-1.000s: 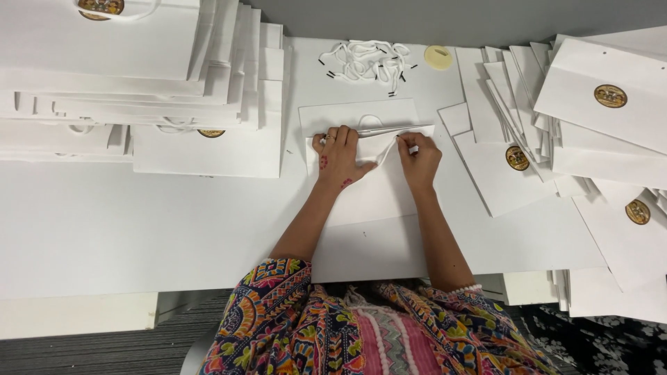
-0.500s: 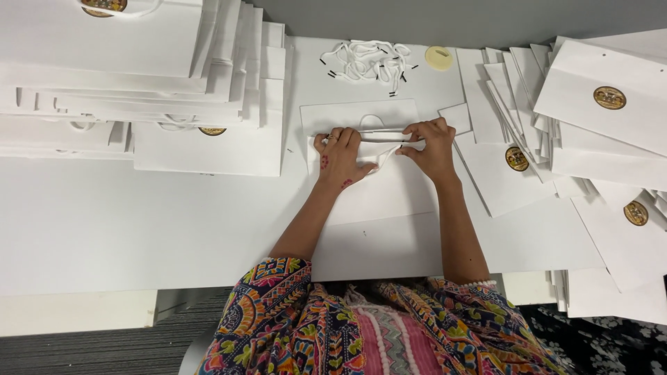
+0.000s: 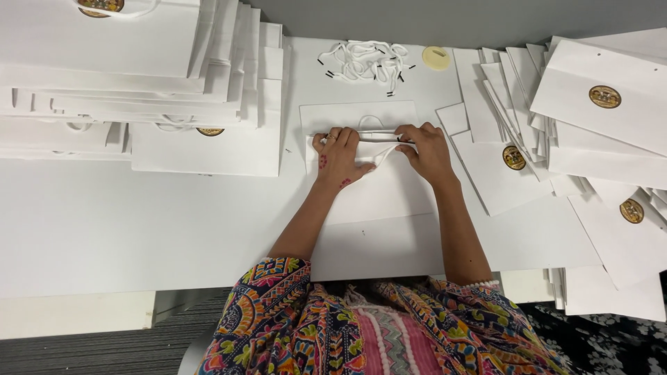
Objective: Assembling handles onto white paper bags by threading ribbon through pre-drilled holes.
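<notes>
White paper bag (image 3: 379, 198) lies flat on the table (image 3: 104, 222), straight in front of the person, its top edge pointing away. Left hand (image 3: 340, 158) presses palm-down on the upper left of the bag, fingers curled over the top fold. Right hand (image 3: 425, 149) is pinched shut on the same top fold at its right end, thumb under, fingers over. A white cord handle (image 3: 372, 121) loops out just past the fold, between the two hands.

Loose white cords (image 3: 365, 61) with dark tips sit in a small pile near the far table edge; a pale round disc (image 3: 436, 57) lies just beside them. Tall stack of flat bags (image 3: 139, 76) on the left; fanned bags with round gold stickers (image 3: 597, 118) on the right, one overlapping the bag's right side.

To do this step well, I judge: keep the left palm flat so the bag does not slide, hold the fold even along its whole width, and keep the cord free of the crease. Pressure should be light enough not to wrinkle the paper. Cannot tell whether the cord ends are already through the holes; the hands hide that spot.
</notes>
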